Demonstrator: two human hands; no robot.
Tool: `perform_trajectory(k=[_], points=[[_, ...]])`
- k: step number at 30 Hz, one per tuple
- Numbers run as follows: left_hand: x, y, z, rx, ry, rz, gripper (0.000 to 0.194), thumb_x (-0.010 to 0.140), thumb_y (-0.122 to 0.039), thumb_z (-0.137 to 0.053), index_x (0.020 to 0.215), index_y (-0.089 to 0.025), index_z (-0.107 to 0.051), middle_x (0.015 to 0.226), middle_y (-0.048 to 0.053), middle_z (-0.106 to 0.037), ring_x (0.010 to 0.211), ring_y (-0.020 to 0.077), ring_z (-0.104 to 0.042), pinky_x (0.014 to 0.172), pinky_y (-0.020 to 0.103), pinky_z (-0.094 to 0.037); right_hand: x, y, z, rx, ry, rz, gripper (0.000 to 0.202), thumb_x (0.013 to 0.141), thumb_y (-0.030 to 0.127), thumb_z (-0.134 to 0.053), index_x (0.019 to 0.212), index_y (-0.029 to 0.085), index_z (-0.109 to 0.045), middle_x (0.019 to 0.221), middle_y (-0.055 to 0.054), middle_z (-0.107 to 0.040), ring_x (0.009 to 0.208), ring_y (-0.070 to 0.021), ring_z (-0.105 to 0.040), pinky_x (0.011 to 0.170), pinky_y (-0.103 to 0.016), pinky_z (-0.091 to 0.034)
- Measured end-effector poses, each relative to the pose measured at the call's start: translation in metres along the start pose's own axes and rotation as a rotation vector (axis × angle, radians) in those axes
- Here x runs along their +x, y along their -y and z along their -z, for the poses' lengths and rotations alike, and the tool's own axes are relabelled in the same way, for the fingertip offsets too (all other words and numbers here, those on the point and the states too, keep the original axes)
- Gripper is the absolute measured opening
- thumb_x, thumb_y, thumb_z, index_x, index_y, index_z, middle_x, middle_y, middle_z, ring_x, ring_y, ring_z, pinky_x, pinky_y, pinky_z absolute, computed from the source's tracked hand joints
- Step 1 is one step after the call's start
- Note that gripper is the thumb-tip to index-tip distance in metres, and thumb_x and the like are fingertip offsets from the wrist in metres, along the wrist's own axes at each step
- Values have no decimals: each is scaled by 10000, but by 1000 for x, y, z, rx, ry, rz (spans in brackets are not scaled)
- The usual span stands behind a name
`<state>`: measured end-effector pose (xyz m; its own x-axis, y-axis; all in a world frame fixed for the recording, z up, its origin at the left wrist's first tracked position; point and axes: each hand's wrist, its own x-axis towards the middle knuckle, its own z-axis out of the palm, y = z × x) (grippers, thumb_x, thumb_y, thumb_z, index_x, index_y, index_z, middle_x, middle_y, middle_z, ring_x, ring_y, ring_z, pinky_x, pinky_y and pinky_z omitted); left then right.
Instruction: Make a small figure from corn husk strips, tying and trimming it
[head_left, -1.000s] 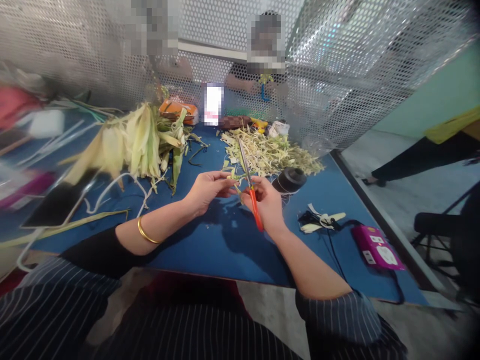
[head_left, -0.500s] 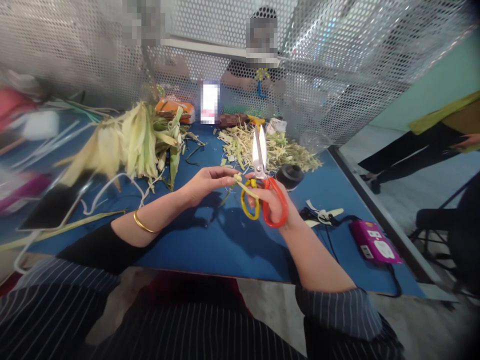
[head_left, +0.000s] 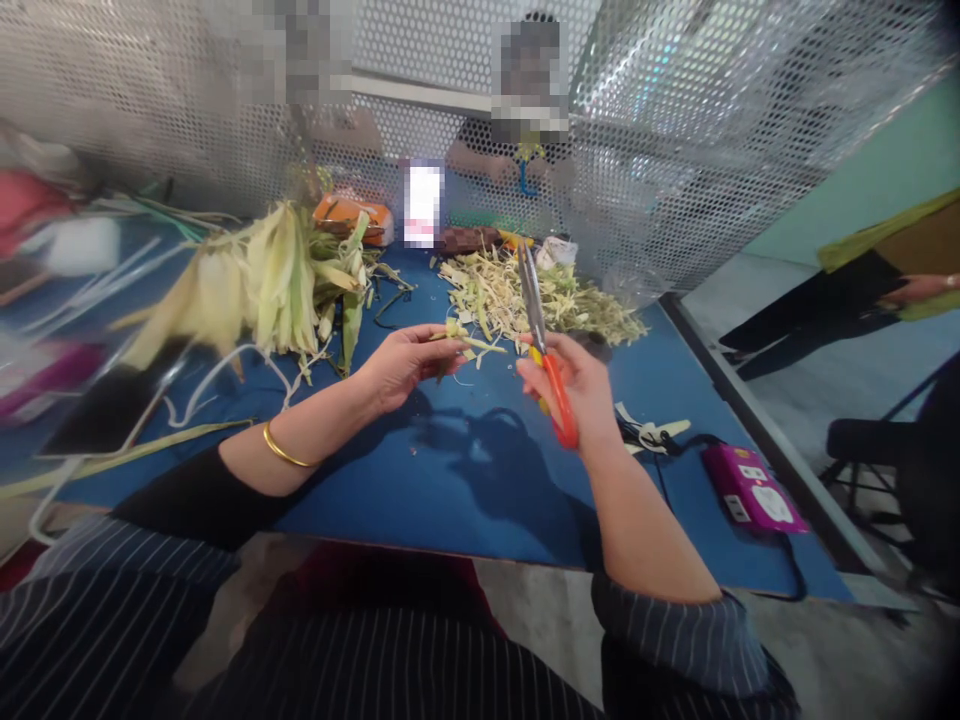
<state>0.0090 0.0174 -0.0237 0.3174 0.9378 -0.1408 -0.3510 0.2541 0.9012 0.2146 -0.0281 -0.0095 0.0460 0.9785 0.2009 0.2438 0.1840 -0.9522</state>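
Observation:
My left hand (head_left: 405,362) is closed, pinching a small knotted piece of corn husk (head_left: 456,330) between thumb and fingertips. A thin pale end of it points right, toward my other hand. My right hand (head_left: 577,385) holds a pair of scissors (head_left: 555,385) with red and yellow handles, the blades pointing up and away from me. The blades look close together, seen nearly edge-on. Behind the hands lies a heap of cut husk scraps (head_left: 491,290). A bundle of whole corn husks (head_left: 274,280) rests to the left.
A perforated metal screen (head_left: 420,60) borders the blue table (head_left: 465,500) at the back. A lit phone (head_left: 422,205) and an orange packet (head_left: 352,218) stand before it. A purple box (head_left: 754,487) with a cable sits right. A tablet-like black panel (head_left: 105,410) lies left.
My right hand has moved a little right, away from my left, turning the scissors edge-on. The husk's pale strip no longer reaches the right hand. My left hand has shifted slightly left with the husk.

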Motion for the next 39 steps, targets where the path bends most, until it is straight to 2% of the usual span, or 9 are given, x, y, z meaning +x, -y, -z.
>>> perform_trajectory(k=[2,4,8,12,15,23,32,39], points=[[4,-3,3,-38,-73,-37,196,644,-185,-785,803,-123,-688,837,56,-709,673,108,-650,691,256,-507,0,0,7,-98,35,51,511,628,461,-765,1036,203,-596,691,21,-570,577,-107,-516,575,-264,-473],[6,-6,5,-67,-121,-68,197,636,-168,-787,797,-124,-683,822,47,-707,650,95,-643,666,237,-502,-1,0,11,-181,118,34,519,640,473,-755,1047,191,-598,735,-1,-598,611,-122,-544,605,-278,-490],[9,-10,8,-107,-194,-159,225,602,-170,-805,788,-143,-680,767,15,-701,633,79,-630,637,205,-486,-6,3,12,-340,294,-111,473,701,505,-689,1033,173,-622,725,-23,-621,554,-132,-562,563,-293,-503],[10,-9,9,-56,-209,-238,249,575,-179,-815,778,-155,-673,743,-3,-700,643,71,-618,655,200,-478,-8,13,7,-334,368,-229,456,703,486,-679,1021,162,-629,676,-5,-602,522,-122,-560,513,-265,-496],[11,-6,10,-3,-199,-263,266,562,-173,-815,785,-164,-672,750,-9,-705,671,81,-624,676,210,-477,-8,15,5,-333,358,-260,446,686,476,-694,997,162,-630,660,-2,-595,518,-123,-563,484,-254,-490],[10,1,8,66,-155,-269,253,615,-192,-778,843,-161,-672,888,35,-732,857,140,-660,848,274,-479,-7,-1,4,-301,360,-266,454,716,551,-662,993,192,-636,667,-12,-612,480,-124,-580,442,-243,-466],[8,5,5,109,-144,-247,271,608,-202,-780,855,-172,-673,889,32,-728,865,141,-660,836,270,-475,-8,-9,-4,-282,271,-213,469,699,574,-666,987,205,-649,621,14,-582,447,-130,-564,455,-265,-458],[3,5,2,214,-98,-284,201,716,-310,-710,841,-154,-727,880,73,-732,830,157,-659,868,315,-475,-6,-11,-6,-278,236,-190,465,692,564,-679,987,206,-650,597,12,-579,431,-142,-552,445,-279,-439]])
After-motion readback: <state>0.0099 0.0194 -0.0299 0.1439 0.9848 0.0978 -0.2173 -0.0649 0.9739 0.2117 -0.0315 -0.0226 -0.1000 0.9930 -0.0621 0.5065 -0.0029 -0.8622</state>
